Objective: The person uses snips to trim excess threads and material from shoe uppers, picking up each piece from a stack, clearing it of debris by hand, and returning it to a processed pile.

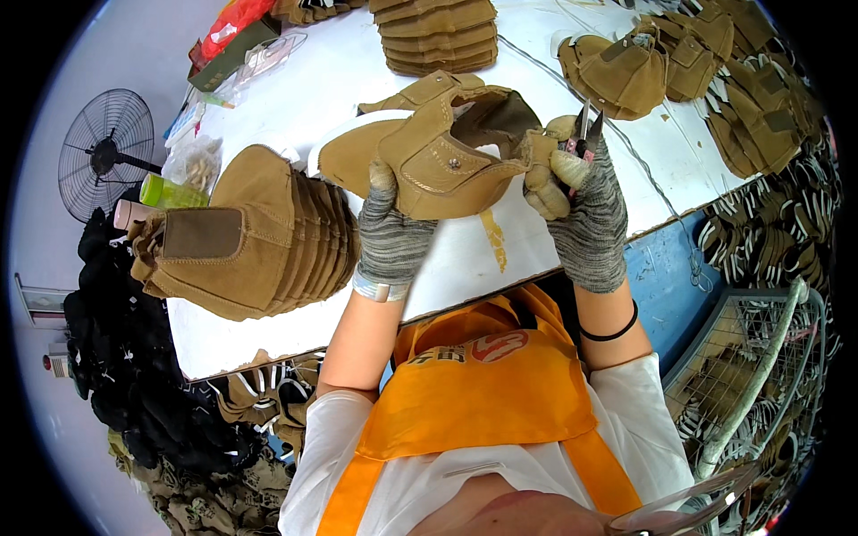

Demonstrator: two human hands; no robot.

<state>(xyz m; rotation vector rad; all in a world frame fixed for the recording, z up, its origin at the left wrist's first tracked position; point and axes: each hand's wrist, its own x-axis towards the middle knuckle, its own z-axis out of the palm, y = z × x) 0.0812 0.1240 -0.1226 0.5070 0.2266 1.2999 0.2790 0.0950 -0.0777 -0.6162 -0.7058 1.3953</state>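
A brown suede shoe upper with white lining at its toe end is held up over the white table, its dark opening facing up. My left hand, in a grey knit glove, is closed on its near side, the thumb on the suede and the other fingers hidden beneath. My right hand, gloved with tan fingertips, pinches the upper's right end. It also holds small scissors, blades pointing up and apart. Close to my left hand is a stack of nested brown uppers. Another brown upper lies just behind the held one.
More stacked uppers stand at the back, with further piles at the far right. A cord crosses the table's right side. On the left are a green cup and a fan. A wire basket stands lower right.
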